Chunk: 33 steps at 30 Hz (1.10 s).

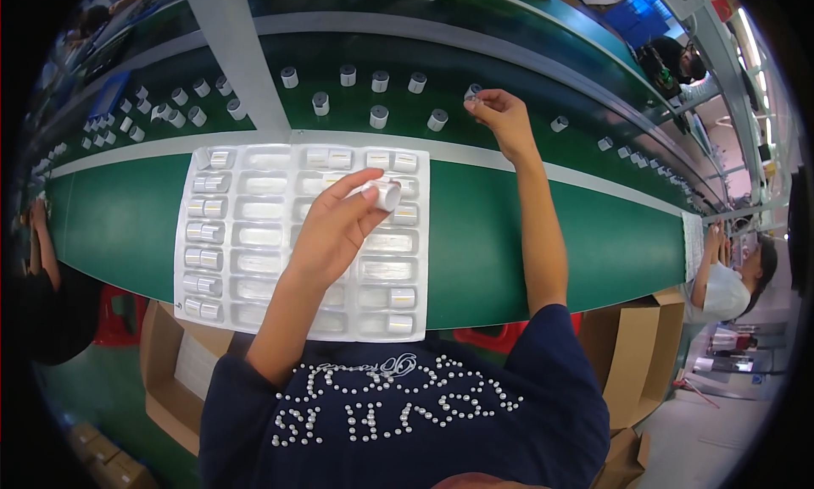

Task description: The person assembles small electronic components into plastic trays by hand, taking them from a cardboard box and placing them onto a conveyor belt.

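Left hand (335,226) grips a cylinder (387,194) over the tray (191,235); right hand (500,116) pinches another (belt-side) (472,91).

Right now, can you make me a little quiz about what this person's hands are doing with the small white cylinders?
1. True or false: the left hand holds a small white cylinder above the clear plastic tray.
2. Which does the right hand touch? A) a cardboard box B) a white cylinder on the belt C) the tray
3. Fill in: the tray lies on the ____ table, in front of the dark conveyor belt.

Key
1. True: fingertips pinch it over the tray's pockets.
2. B: the fingers close on it at the belt.
3. green.
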Tool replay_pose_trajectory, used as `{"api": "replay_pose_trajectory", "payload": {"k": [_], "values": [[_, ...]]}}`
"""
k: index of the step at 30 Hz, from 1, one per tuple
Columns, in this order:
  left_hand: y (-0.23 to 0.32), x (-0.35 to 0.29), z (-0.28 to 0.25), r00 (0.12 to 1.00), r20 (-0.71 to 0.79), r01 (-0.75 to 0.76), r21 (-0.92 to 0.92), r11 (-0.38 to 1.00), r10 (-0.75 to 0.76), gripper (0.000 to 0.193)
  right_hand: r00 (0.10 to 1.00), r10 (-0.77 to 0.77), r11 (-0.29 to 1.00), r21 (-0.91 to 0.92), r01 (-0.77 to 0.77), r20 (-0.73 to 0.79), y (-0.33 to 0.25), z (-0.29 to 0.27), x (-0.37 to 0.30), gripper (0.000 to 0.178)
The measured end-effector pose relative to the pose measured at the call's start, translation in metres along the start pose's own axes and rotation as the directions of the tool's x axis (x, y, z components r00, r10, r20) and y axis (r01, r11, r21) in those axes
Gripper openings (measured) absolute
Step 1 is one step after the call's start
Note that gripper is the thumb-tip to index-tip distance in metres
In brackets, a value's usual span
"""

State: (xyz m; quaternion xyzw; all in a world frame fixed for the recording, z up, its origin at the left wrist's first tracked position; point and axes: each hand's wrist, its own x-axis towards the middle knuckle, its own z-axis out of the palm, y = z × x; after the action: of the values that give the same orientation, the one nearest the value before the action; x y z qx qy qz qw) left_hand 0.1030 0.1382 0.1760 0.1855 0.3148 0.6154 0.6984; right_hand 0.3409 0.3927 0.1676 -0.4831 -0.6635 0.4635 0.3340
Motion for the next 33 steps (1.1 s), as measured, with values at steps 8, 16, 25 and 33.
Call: {"api": "replay_pose_trajectory", "payload": {"k": [8, 16, 25, 33], "values": [[0.003, -0.001, 0.000, 0.996, -0.081, 0.005, -0.377, 0.926, -0.039, 0.040, 0.943, -0.133, 0.698, 0.705, -0.128, 0.304, -0.056, 0.042, -0.045, 0.038], [0.000, -0.005, 0.006, 0.992, -0.021, -0.128, -0.051, 0.990, 0.127, 0.040, 0.848, -0.150, 0.719, 0.645, -0.260, 0.508, -0.085, 0.070, -0.088, 0.043], [0.003, -0.009, 0.000, 0.985, 0.068, -0.156, -0.055, 0.986, 0.159, 0.039, 0.850, -0.272, 0.835, 0.550, -0.024, 0.451, -0.095, 0.071, -0.106, 0.043], [0.008, -0.010, 0.002, 0.979, 0.196, -0.018, -0.194, 0.981, 0.057, 0.046, 0.825, -0.404, 0.898, 0.342, 0.276, 0.396, -0.114, 0.076, -0.124, 0.049]]}}
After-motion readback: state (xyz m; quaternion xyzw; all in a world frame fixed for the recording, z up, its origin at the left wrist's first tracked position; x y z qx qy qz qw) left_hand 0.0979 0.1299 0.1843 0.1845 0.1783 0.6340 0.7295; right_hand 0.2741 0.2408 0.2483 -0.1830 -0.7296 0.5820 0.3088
